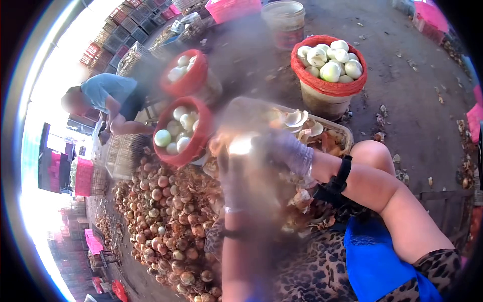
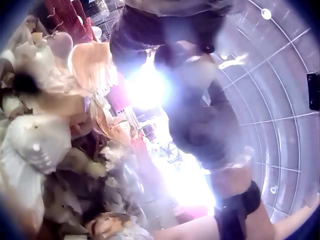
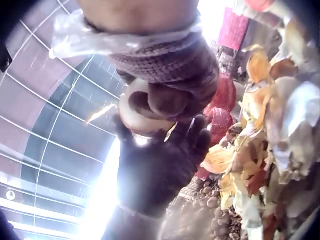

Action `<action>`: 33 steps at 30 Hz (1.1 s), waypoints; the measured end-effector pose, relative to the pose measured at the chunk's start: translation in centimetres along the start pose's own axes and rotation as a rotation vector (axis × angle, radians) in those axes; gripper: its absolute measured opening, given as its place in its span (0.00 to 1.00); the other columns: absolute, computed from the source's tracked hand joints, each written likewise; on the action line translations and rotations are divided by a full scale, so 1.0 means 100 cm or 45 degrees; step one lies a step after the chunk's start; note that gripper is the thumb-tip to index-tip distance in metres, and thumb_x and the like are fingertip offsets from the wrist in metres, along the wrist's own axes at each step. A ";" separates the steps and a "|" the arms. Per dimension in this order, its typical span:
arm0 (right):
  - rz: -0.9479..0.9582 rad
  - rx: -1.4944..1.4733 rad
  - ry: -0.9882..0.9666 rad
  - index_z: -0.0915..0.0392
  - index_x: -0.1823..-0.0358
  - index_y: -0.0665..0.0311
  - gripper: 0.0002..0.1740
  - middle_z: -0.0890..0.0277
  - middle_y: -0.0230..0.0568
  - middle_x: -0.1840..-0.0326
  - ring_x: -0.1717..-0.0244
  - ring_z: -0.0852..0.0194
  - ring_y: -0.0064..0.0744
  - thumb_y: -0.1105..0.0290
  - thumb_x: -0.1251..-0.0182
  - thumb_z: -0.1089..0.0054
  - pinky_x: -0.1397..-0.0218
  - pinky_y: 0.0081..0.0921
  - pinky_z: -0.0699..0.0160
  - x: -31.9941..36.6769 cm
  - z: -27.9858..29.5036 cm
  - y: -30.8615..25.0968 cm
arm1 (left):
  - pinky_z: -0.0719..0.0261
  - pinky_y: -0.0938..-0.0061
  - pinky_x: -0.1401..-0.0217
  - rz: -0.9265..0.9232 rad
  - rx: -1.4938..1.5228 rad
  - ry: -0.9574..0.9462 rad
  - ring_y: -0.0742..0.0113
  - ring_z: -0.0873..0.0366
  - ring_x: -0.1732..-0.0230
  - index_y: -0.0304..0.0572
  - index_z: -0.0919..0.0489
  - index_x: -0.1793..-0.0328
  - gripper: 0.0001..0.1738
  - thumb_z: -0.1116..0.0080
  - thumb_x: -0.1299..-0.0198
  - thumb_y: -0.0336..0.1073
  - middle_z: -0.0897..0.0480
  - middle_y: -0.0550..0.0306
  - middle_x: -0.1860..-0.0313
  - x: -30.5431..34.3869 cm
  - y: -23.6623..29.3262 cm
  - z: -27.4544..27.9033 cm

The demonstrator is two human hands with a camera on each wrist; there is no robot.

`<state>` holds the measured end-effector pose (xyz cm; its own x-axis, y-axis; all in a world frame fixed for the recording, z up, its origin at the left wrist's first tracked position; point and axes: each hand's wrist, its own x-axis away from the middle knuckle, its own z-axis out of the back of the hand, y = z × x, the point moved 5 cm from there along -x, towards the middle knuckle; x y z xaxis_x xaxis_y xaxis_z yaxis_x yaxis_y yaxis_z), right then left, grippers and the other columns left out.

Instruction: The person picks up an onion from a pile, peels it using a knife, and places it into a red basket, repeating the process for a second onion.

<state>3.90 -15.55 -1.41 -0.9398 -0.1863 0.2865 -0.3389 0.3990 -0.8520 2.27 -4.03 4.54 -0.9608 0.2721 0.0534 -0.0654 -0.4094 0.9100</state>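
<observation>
Both gloved hands meet around one pale onion [image 3: 131, 107], whose outline is lost in blur and glare in the head view. The right hand [image 1: 291, 152] grips it from above in the right wrist view, thumb and fingers curled against its side. Cupped under the same onion, the left hand [image 3: 157, 167] has its fingers bent up round it. A strip of loose skin [image 3: 101, 113] sticks out beside the onion. Peeled skins fill a tray [image 1: 347, 132] by the hands. Whether a tool is held cannot be told.
A large heap of unpeeled onions [image 1: 176, 221] lies at the left. Red-rimmed buckets of peeled onions stand ahead, one [image 1: 329, 88] at the right and two at the left. A bent-over person [image 1: 108, 95] works at the far left. Stacked crates [image 1: 121, 30] stand behind.
</observation>
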 end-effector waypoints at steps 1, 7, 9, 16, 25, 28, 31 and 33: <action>0.086 0.050 0.068 0.28 0.46 0.69 0.25 0.24 0.43 0.55 0.56 0.26 0.28 0.64 0.41 0.35 0.55 0.26 0.24 0.001 0.002 -0.002 | 0.22 0.72 0.52 0.068 0.334 0.040 0.65 0.26 0.51 0.33 0.29 0.45 0.20 0.42 0.44 0.29 0.26 0.51 0.45 0.000 -0.006 0.000; 0.310 0.477 0.288 0.30 0.46 0.67 0.30 0.26 0.44 0.54 0.57 0.26 0.28 0.66 0.50 0.31 0.56 0.25 0.24 -0.002 -0.001 0.007 | 0.25 0.72 0.46 -0.017 0.963 -0.058 0.64 0.27 0.46 0.32 0.31 0.41 0.26 0.45 0.49 0.24 0.26 0.51 0.44 -0.001 -0.028 -0.006; 0.340 0.608 0.336 0.31 0.44 0.68 0.32 0.26 0.44 0.54 0.56 0.25 0.29 0.67 0.52 0.31 0.56 0.25 0.24 0.003 -0.002 0.001 | 0.25 0.72 0.44 -0.009 1.092 -0.085 0.63 0.28 0.45 0.32 0.31 0.39 0.28 0.45 0.51 0.22 0.26 0.51 0.43 -0.001 -0.032 -0.005; 0.147 0.726 0.217 0.21 0.54 0.64 0.18 0.21 0.42 0.63 0.63 0.21 0.31 0.63 0.45 0.39 0.58 0.29 0.23 -0.003 0.011 -0.007 | 0.28 0.71 0.37 0.091 1.747 -0.205 0.62 0.29 0.40 0.31 0.33 0.34 0.36 0.48 0.57 0.16 0.27 0.51 0.42 -0.005 -0.051 0.001; 0.591 1.260 -0.073 0.17 0.66 0.54 0.07 0.21 0.35 0.64 0.66 0.22 0.31 0.69 0.46 0.41 0.62 0.27 0.23 -0.002 0.018 -0.003 | 0.33 0.71 0.32 0.000 1.315 -0.187 0.62 0.32 0.36 0.28 0.35 0.33 0.38 0.47 0.58 0.13 0.28 0.49 0.38 -0.001 -0.056 0.000; 0.341 1.082 -0.087 0.19 0.61 0.57 0.10 0.24 0.32 0.70 0.75 0.28 0.23 0.70 0.47 0.40 0.72 0.21 0.30 0.014 0.010 -0.017 | 0.30 0.72 0.35 -0.112 0.824 -0.061 0.63 0.28 0.39 0.29 0.31 0.36 0.35 0.44 0.56 0.13 0.25 0.50 0.41 0.004 -0.060 0.003; -0.014 0.384 -0.039 0.24 0.51 0.61 0.20 0.30 0.25 0.81 0.90 0.39 0.13 0.66 0.47 0.42 0.89 0.12 0.44 0.023 0.008 -0.009 | 0.24 0.73 0.43 -0.169 0.298 0.110 0.66 0.23 0.48 0.32 0.24 0.45 0.26 0.40 0.54 0.15 0.20 0.53 0.49 -0.002 -0.088 0.016; -0.058 0.383 -0.076 0.25 0.53 0.61 0.18 0.29 0.26 0.80 0.87 0.37 0.14 0.67 0.46 0.42 0.87 0.13 0.42 0.029 0.005 -0.011 | 0.21 0.75 0.52 -0.059 0.625 0.168 0.70 0.21 0.57 0.36 0.21 0.51 0.18 0.37 0.51 0.19 0.17 0.57 0.57 -0.011 -0.106 0.022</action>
<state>1.56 -17.01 0.15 -0.9167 -0.2541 0.3084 -0.3436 0.1070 -0.9330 4.58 1.94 -4.21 -0.9878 0.1551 -0.0155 -0.0052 0.0666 0.9978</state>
